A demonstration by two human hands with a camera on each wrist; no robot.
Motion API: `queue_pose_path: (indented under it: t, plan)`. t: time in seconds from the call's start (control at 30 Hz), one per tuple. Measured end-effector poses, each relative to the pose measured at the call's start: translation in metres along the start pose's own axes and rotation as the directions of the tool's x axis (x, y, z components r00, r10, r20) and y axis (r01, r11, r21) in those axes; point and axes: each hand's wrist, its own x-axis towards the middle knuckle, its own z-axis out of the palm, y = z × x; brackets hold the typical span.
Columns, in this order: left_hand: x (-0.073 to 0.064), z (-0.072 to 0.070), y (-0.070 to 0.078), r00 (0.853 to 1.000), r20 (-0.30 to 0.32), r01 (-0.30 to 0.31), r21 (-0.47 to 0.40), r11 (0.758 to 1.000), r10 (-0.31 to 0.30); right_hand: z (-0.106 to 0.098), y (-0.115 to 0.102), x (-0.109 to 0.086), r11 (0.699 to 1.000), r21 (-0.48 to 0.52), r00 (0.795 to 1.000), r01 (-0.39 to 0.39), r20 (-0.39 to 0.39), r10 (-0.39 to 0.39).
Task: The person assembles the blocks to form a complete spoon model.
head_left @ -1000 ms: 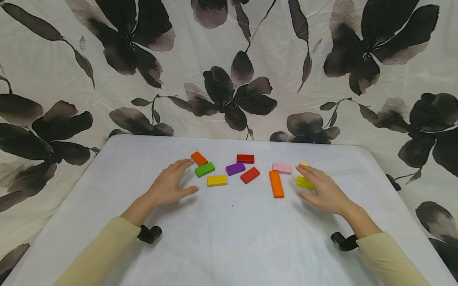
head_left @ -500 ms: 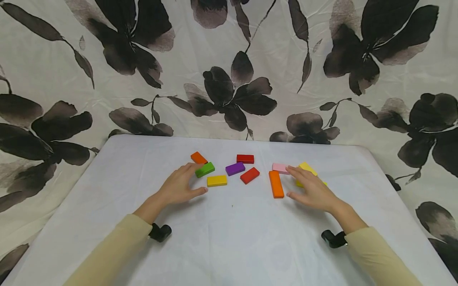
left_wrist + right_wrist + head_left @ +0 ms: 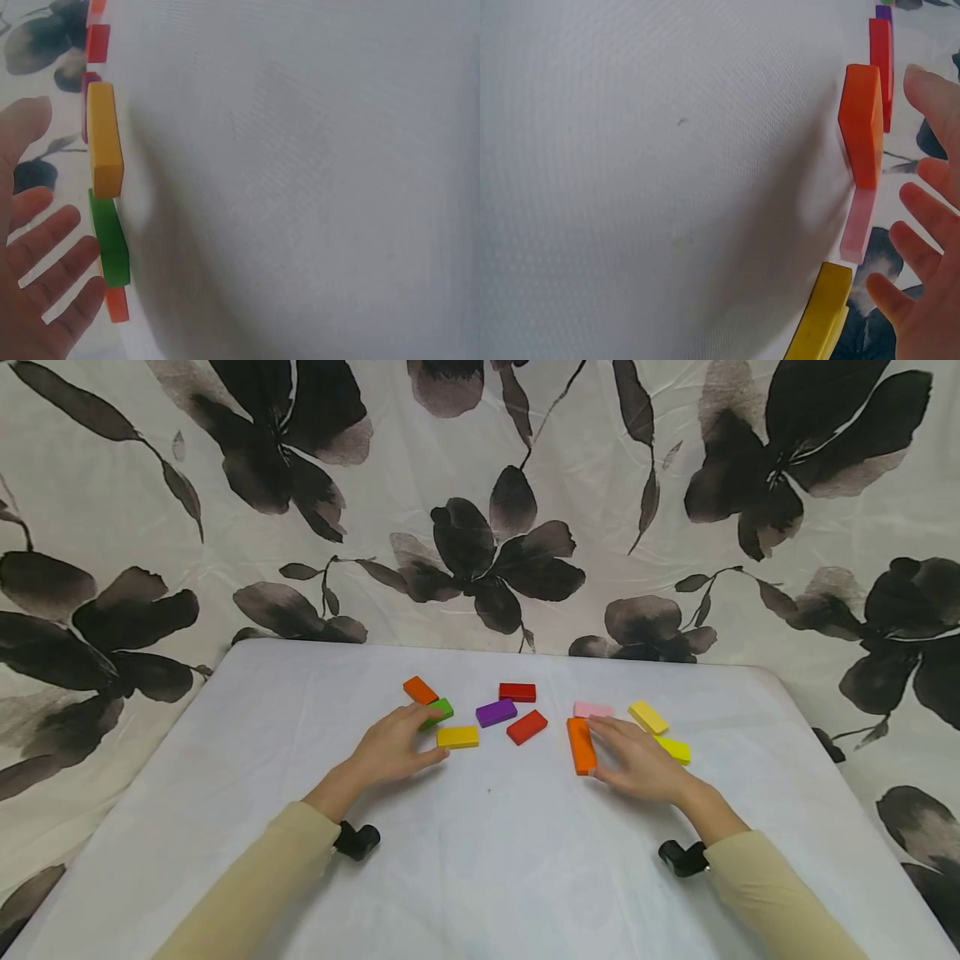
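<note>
My left hand point(image 3: 392, 746) hovers at the left of the blocks, fingers spread over the green block point(image 3: 438, 713) and thumb beside the yellow block point(image 3: 457, 737). In the left wrist view the fingers lie next to the green block point(image 3: 112, 241), with nothing held. My right hand point(image 3: 637, 760) is at the right, its thumb near the lower end of the orange long block point(image 3: 581, 747) and its fingertips close to the pink block point(image 3: 593, 709). The right wrist view shows relaxed, spread fingers beside the orange block point(image 3: 862, 124) and yellow blocks point(image 3: 821, 311).
Between the hands lie a purple block point(image 3: 497, 712) and two red blocks point(image 3: 527, 727). A short orange block point(image 3: 420, 690) touches the green one. Two yellow blocks point(image 3: 648, 717) lie right of the pink block. A white table point(image 3: 480, 860) meets a flower-patterned cloth point(image 3: 480, 443) behind.
Both hands have moved inward: the left one rightward over the green block, the right one leftward to the orange long block, uncovering the two yellow blocks. The blocks keep their places.
</note>
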Motion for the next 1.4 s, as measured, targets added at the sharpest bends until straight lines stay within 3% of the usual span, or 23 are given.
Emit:
queue_pose_path:
  t: [0.77, 1.4]
  plan:
    - [0.013, 0.006, 0.014, 0.997, 0.022, 0.076, -0.012, 0.997, -0.076, 0.008, 0.001, 0.009, 0.998, -0.033, 0.996, -0.045, 0.070, 0.047]
    - [0.013, 0.010, 0.014, 0.998, 0.008, 0.068, -0.007, 0.998, -0.068, 0.018, -0.006, 0.013, 0.996, -0.047, 0.996, -0.079, 0.041, 0.081]
